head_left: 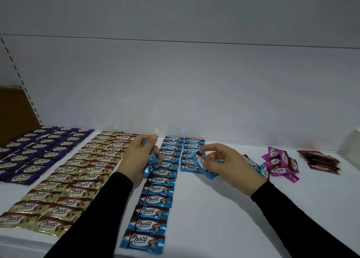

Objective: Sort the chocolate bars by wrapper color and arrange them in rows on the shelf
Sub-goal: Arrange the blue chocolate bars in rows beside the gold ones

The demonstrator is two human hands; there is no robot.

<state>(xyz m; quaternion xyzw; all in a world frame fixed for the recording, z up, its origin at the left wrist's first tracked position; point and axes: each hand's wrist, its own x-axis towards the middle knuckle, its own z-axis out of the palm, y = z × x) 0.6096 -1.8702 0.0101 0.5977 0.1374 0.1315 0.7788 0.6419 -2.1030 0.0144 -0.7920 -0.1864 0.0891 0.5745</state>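
The blue rows are being filled on the white shelf [224, 209]; the left hand [136, 160] grips a small bunch of blue-wrapped bars [151, 158] over the long blue row [153, 195]; the right hand [224, 166] pinches a single blue bar [198, 160] at the near end of the shorter second blue row [191, 152]; purple rows [39, 150] and gold rows [74, 179] look finished; the pink pile [278, 164] and dark red stack [321, 161] wait unsorted; next, I judge, the pinched bar must be laid flat just below that row's last bar, edges aligned.

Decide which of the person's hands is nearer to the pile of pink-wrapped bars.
Right. The right hand is just left of the pink pile, holding a blue bar; the left hand is farther left, beyond the blue rows.
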